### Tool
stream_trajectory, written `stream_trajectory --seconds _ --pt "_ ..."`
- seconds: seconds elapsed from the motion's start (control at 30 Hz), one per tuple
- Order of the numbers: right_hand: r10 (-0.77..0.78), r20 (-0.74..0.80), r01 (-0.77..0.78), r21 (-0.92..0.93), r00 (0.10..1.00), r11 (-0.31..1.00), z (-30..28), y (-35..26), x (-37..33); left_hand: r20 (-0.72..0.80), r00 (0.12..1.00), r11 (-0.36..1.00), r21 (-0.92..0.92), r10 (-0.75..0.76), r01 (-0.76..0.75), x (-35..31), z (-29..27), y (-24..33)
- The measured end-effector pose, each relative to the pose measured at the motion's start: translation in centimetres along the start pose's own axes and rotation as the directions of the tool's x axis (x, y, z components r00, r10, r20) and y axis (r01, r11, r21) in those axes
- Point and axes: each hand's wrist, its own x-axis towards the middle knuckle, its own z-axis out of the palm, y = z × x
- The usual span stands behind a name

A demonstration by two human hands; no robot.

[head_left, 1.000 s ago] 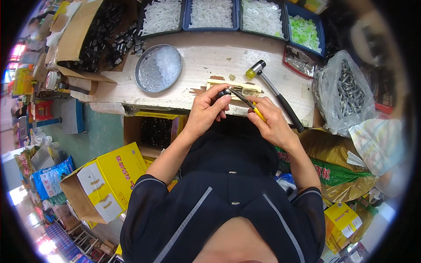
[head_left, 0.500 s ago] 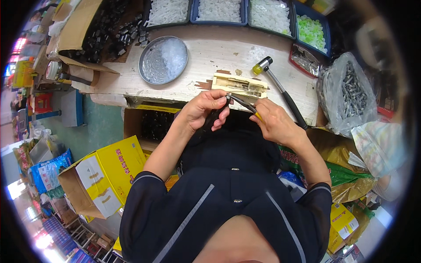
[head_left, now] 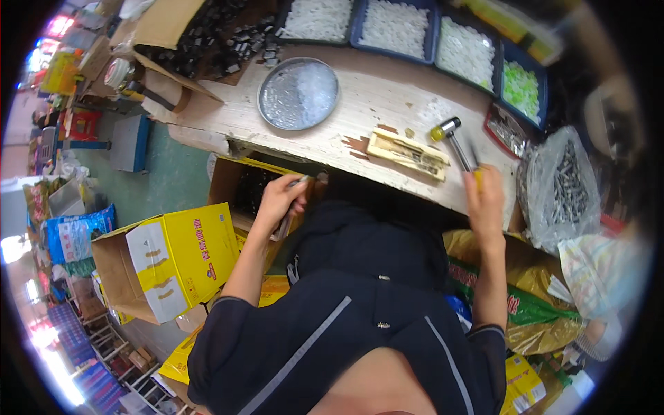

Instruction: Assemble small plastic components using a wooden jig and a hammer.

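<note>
My left hand [head_left: 278, 200] is closed, off the front edge of the bench near an open carton [head_left: 223, 185]. A small pale tip shows at its fingers and a dark piece below them; I cannot make out what it holds. On the right, my right hand [head_left: 486, 197] grips pliers [head_left: 478, 178] by their yellow handles, with the dark jaws blurred and pointing away from me. A hammer [head_left: 446, 129] with a yellow-and-black head lies just beyond that hand, its handle partly hidden. A cream-coloured fixture block [head_left: 407, 153] with a grooved middle sits on the bench between my hands.
A round metal tray [head_left: 264, 97] holds small clear pieces. Bins of white parts [head_left: 394, 28] and green parts [head_left: 520, 88] line the back. Black pieces [head_left: 228, 48] spill at left; a clear bag of metal parts [head_left: 564, 183] stands right. A yellow carton [head_left: 197, 252] is at lower left.
My hands have parted: the left moved left and down toward the open carton, the right moved right with the pliers, whose jaws left the piece. The view has turned and shifted.
</note>
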Motion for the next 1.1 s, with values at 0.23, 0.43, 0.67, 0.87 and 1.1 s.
stream_trajectory --seconds 0.23,0.43,0.67,0.87,1.1 --pt "0.14 -0.251 -0.253 -0.503 0.958 0.826 -0.8 8.0 0.4 -0.517 0.605 0.775 0.555 0.606 -0.302 0.1 -7.5 2.5" --pt "0.15 -0.295 -0.314 -0.652 0.944 0.691 0.8 8.5 0.3 -0.434 0.41 0.597 0.594 0.802 -0.539 7.4 -9.4 10.2" --pt "0.246 -0.394 -0.443 -0.555 0.885 0.704 1.8 7.2 0.2 -0.404 0.663 0.648 0.744 0.63 -0.162 13.6 -9.5 16.2" --pt "0.195 -0.403 -0.395 -0.506 0.894 0.766 -0.4 5.6 1.9 -0.433 0.736 0.724 0.681 0.521 -0.112 15.8 -10.6 17.0" --pt "-0.104 -0.433 -0.096 -0.416 0.895 0.904 -1.8 2.4 9.8 -0.428 0.738 0.676 0.735 0.523 -0.052 14.3 -9.5 18.5"
